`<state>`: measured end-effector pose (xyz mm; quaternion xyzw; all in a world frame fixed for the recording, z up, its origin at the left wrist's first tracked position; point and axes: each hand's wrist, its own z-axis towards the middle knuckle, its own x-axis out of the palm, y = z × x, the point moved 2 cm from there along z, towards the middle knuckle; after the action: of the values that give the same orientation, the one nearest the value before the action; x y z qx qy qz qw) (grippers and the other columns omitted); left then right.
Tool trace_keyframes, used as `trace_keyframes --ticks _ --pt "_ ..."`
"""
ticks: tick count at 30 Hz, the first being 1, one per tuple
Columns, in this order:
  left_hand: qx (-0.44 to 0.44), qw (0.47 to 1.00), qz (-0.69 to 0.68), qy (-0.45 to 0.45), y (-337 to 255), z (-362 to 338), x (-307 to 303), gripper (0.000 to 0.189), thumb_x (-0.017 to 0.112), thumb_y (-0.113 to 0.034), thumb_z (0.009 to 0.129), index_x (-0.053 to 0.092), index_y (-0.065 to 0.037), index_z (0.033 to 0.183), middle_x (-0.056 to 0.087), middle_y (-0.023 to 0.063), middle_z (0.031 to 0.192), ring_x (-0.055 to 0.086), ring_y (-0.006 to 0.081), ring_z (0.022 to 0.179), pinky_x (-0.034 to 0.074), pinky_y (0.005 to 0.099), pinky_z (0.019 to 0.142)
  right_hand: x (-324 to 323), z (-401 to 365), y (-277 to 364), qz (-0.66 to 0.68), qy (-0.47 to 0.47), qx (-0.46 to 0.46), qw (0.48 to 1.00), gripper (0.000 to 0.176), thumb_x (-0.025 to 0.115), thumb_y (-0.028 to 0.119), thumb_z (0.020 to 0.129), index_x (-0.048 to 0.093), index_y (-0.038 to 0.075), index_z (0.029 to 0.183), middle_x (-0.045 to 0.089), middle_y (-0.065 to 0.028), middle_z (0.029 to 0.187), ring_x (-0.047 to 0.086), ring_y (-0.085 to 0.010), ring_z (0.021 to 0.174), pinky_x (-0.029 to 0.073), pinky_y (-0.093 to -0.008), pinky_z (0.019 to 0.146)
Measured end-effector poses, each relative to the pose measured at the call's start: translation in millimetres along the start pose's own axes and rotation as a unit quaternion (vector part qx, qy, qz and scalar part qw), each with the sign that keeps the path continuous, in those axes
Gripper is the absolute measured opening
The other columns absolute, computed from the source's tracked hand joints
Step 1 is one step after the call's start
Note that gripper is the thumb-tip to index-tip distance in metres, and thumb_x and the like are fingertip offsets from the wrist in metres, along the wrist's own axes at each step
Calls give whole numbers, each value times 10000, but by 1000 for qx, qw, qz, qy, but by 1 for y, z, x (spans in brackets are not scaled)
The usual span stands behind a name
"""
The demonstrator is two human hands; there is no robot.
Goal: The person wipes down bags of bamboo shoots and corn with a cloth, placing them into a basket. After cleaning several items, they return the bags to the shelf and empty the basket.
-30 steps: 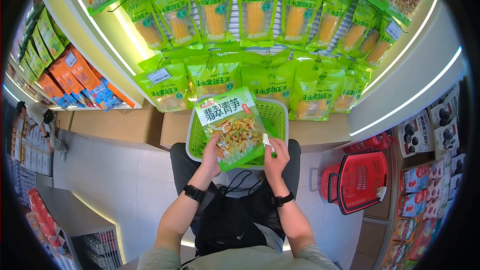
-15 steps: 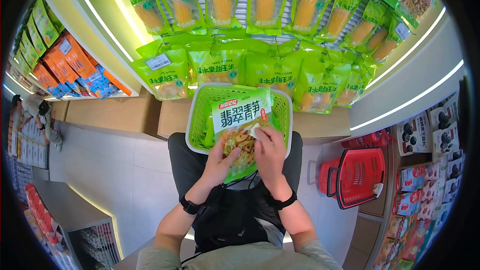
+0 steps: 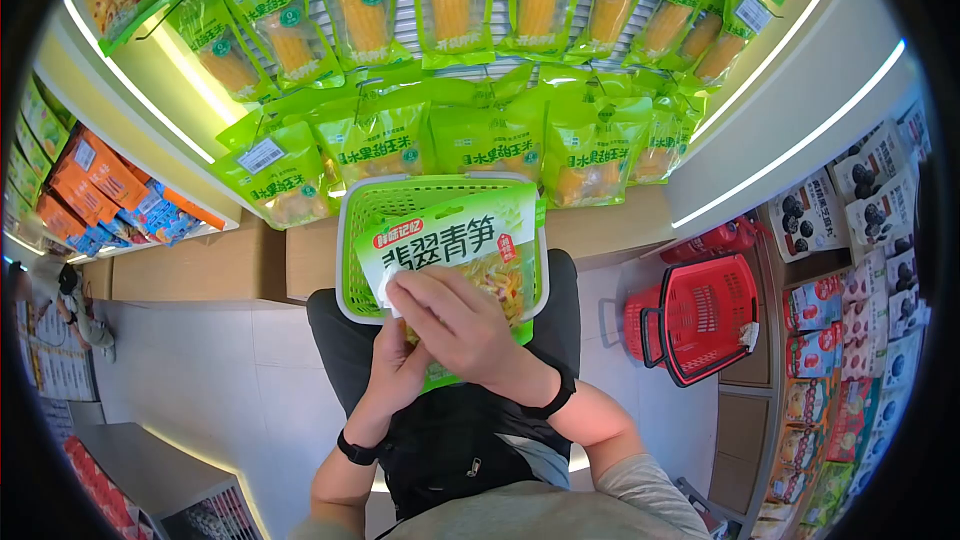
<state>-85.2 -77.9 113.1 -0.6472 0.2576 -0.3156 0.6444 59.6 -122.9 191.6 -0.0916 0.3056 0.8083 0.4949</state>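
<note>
A green and white snack packet (image 3: 455, 240) lies over a green and white plastic basket (image 3: 357, 202) on my lap. With fingers wrapped round its lower left edge, my left hand (image 3: 397, 372) holds the packet. My right hand (image 3: 460, 325) crosses over the packet's front, its fingertips pinched on a small white wipe or tissue (image 3: 392, 290) at the left edge. The right hand hides the packet's lower left part.
Green corn packets (image 3: 450, 10) hang on the shelf ahead, with more (image 3: 490, 145) standing below. A red basket (image 3: 705, 320) stands on the right, beside shelves of packets. Orange packets (image 3: 105, 180) line the left shelf. Another person (image 3: 85, 315) is at far left.
My right hand has moved left across the packet with the white piece, from its right side to its left edge. The packet is tilted differently, and the whole view has shifted.
</note>
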Motion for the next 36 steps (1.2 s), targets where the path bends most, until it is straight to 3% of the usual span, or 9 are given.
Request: trace_keyframes --ticks 3,6,11,13,19,24,29,31,36 --pt "9 1000 4 -27 -16 -1 4 546 599 -22 1016 383 8 1516 601 114 1344 574 150 1206 456 306 1040 -14 9 -29 -19 -24 8 999 308 660 -13 787 700 -42 1091 676 -160 1084 678 -315 952 574 -387 780" --pt "31 998 60 -7 -13 -4 2 565 623 -28 1008 381 13 1517 592 114 1354 574 147 1199 457 301 1035 -19 9 -42 -94 -81 114 986 312 671 -7 780 700 -53 1088 675 -163 1096 677 -313 970 577 -386 772" --pt "2 1000 -5 -8 0 -9 -4 570 625 -23 1006 380 11 1520 597 115 1350 578 146 1194 462 295 1029 2 1 13 9 -8 -15 1000 340 659 -122 739 706 -25 1061 683 -140 1070 677 -305 908 571 -371 735" --pt "-5 1000 -22 -5 -4 -9 -4 573 625 -21 1006 378 11 1521 599 112 1345 580 145 1193 465 294 1025 -6 8 -2 24 -30 -3 999 322 663 -122 738 710 -20 1040 684 -128 1044 675 -304 882 569 -372 735" --pt "13 1000 15 -19 -21 -18 -2 557 612 -16 1010 378 18 1515 601 96 1325 586 147 1189 472 300 1027 -24 -4 -26 -96 -64 117 986 297 688 2 753 706 -44 1045 685 -137 1043 674 -306 907 571 -376 766" --pt "11 997 -39 -64 -19 -17 -5 626 601 24 981 332 2 1546 522 121 1453 529 202 1317 442 361 1106 -12 -22 23 25 84 -11 996 343 694 -41 714 709 -33 1056 685 -145 1113 668 -320 953 576 -388 800" --pt "17 993 -73 -90 -25 -7 -5 662 578 33 983 281 -10 1573 475 125 1500 501 213 1351 420 371 1130 -17 -33 0 -18 38 32 999 379 688 -11 715 705 -45 1092 675 -137 1131 670 -316 973 583 -386 819" --pt "52 987 -71 -132 -28 -6 -2 523 578 -12 1020 369 9 1499 560 114 1393 560 174 1247 451 324 1062 -17 -40 9 -29 40 39 998 389 687 -6 719 702 -51 1105 672 -138 1128 670 -316 978 584 -386 825" --pt "60 970 -160 -171 -26 -6 -3 580 562 24 1009 323 -4 1536 503 127 1463 522 200 1311 429 357 1103 -12 -55 29 35 106 -33 993 378 692 31 754 687 -75 1117 663 -154 1132 668 -313 996 583 -391 839"
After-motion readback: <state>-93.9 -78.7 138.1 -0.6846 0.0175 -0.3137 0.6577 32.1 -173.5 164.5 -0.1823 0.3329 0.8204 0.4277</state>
